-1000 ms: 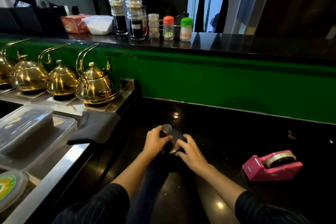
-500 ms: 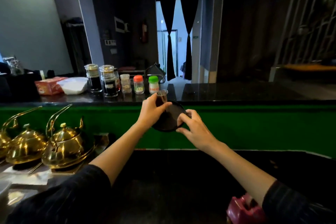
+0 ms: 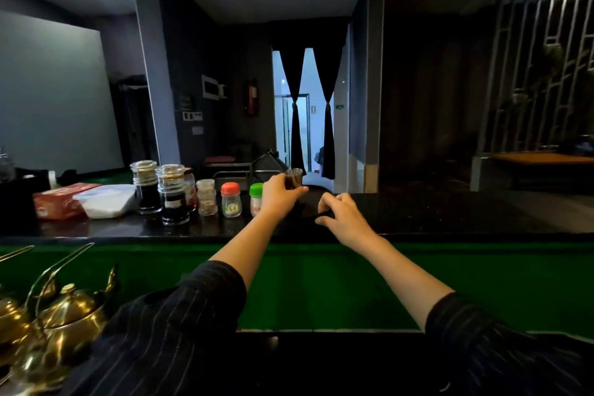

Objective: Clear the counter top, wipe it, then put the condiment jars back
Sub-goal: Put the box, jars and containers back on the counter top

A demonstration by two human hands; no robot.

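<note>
1. The left hand (image 3: 279, 196) reaches to the far counter top (image 3: 450, 212). Its fingers and thumb are curled round a small metal cup (image 3: 294, 177), a grip that probably keeps the cup upright on what lies beneath it.
2. The right hand (image 3: 340, 215) pinches the near right edge of a dark plate (image 3: 310, 204) under the cup, with thumb and curled fingertips closed on the rim. With one hand on each, plate and cup can be carried together.
3. Dark on dark, it cannot be told whether the plate already rests on the counter top or hangs just above it.
4. The condiment jars (image 3: 173, 194) stand in a row on the left of that counter top. There are two tall glass ones and a small clear one, then a red-capped bottle (image 3: 231, 199) and a green-capped bottle (image 3: 256, 198).
5. The plate sits at the right end of this row, so this looks like the putting-back stage.
6. Farther left are a tissue box (image 3: 58, 199) and a white tub (image 3: 106, 199). Brass kettles (image 3: 64, 315) stand lower, at the near left.
7. The left wrist is just beside the green-capped bottle, so pulling that hand back carelessly could knock it over.
</note>
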